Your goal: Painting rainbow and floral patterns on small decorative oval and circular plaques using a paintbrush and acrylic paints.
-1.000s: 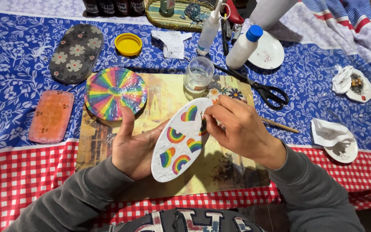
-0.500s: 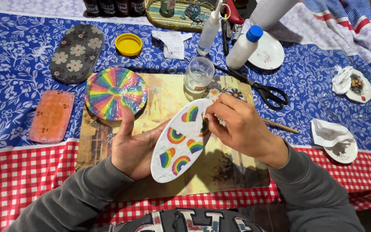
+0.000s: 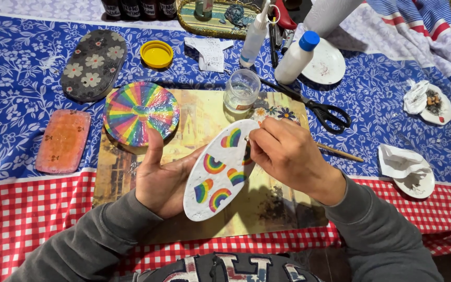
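We observe the left hand [image 3: 164,180] palm up and largely open, thumb extended upward, supporting a white oval plaque [image 3: 220,169] from beneath. The plaque rests tilted on the palm and fingers above a printed work mat [image 3: 194,112]; its face carries rainbow arcs and rainbow hearts. The hand cradles it rather than clamps it.

We observe the right hand [image 3: 288,156] curled nearly closed, its fingertips [image 3: 254,148] pressed against the upper right edge of the plaque. Whether a small item sits between those fingertips we cannot tell, since the knuckles hide it.

Around the work area we note the following:
- A round rainbow disc [image 3: 141,113] lies on the mat's upper left corner, just above the left thumb.
- A small clear glass jar [image 3: 241,91] stands at the mat's top edge, near the plaque's upper end.
- A floral piece [image 3: 277,113] shows just behind the right hand.
- Black-handled scissors [image 3: 319,108] lie to the right of the jar, on the blue floral tablecloth [image 3: 16,73].
- A thin wooden stick [image 3: 339,152] lies just right of the right hand.
- A white bottle with a blue cap [image 3: 297,57] leans beside a white plate [image 3: 329,63].
- A dark oval plaque with flowers [image 3: 94,70] and an orange rectangular plaque [image 3: 62,140] lie well to the left.
- A yellow lid [image 3: 156,54] sits near the dark plaque.
- Crumpled white paper [image 3: 403,163] rests at the right.
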